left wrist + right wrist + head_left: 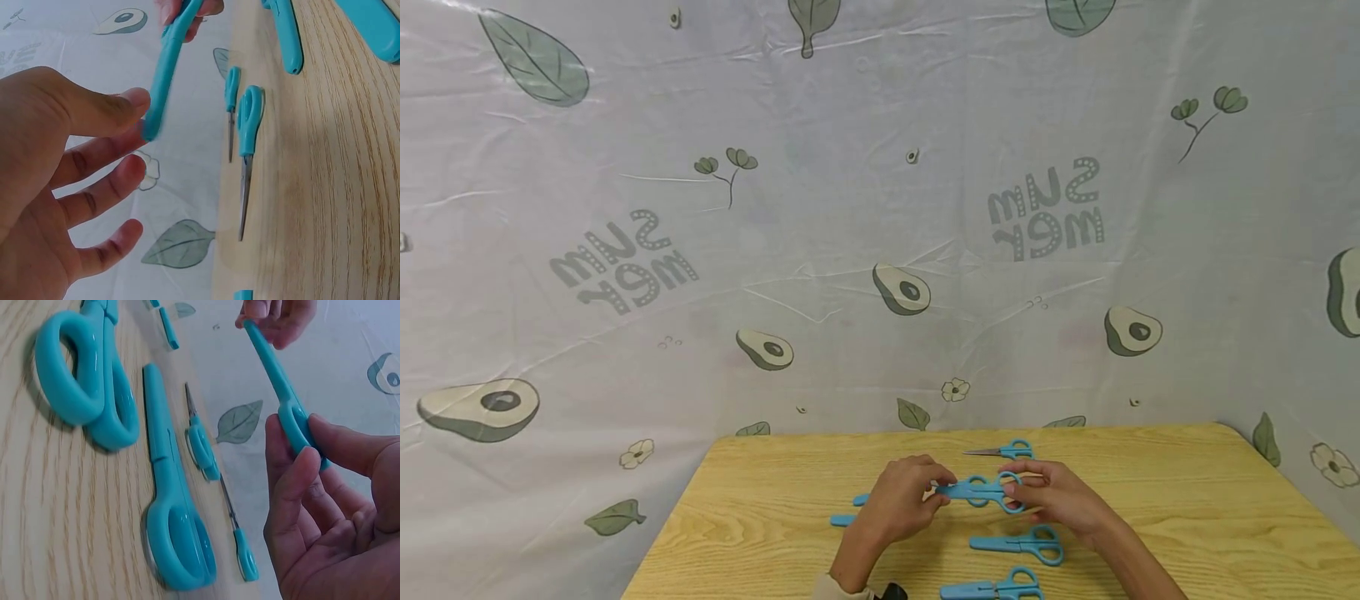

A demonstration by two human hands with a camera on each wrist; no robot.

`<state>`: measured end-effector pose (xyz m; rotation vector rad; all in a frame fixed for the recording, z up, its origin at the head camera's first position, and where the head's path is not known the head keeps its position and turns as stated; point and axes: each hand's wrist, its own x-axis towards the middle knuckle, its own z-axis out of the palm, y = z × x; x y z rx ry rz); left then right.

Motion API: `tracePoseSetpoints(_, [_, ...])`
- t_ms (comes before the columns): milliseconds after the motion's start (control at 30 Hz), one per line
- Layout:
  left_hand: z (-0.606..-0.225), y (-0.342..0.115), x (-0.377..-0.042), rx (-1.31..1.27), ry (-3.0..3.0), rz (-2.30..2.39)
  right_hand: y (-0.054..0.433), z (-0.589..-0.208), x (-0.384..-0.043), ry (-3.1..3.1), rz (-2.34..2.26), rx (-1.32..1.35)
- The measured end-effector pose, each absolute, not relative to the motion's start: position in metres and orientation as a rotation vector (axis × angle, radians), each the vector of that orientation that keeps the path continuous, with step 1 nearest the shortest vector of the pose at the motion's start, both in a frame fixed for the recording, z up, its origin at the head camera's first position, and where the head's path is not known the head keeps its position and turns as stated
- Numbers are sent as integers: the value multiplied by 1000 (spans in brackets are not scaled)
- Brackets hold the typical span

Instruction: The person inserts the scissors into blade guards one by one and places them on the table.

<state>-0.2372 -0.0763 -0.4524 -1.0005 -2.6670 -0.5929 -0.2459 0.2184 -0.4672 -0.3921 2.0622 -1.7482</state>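
Between the hands, above the table, is a pair of blue scissors [958, 490] with a blue cover over its blades. The left hand [898, 498] pinches the cover's tip between thumb and index finger; in the left wrist view its other fingers are spread apart. The right hand [1067, 502] holds the handle loops [299, 428] with thumb and fingers. Beyond the held pair, two uncovered scissors lie on the table: one pair [1011, 450] at the back and another pair [250, 119] partly hidden in the head view.
On the wooden table [1187, 500], two covered scissors lie nearer the person: one pair [1018, 544] and another pair [992, 588] at the front. Two blue blade covers, one cover [842, 520] and another cover [861, 500], lie left, partly behind the left hand. A printed curtain [850, 208] hangs behind.
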Motion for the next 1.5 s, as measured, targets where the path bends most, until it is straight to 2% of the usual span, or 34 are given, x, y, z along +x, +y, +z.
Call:
tracePoseSetpoints(367, [-447, -76, -241, -970, -2684, -615, 237, -470, -259, 2040, -1704, -440])
tracePoseSetpoints(1167, [-442, -86, -257, -848, -2717, -686, 277, -481, -290, 2067, -1673, -321])
tracePoseSetpoints(1500, [-441, -96, -258, -824, -2728, -721, 290, -483, -288, 2104, -1641, -255])
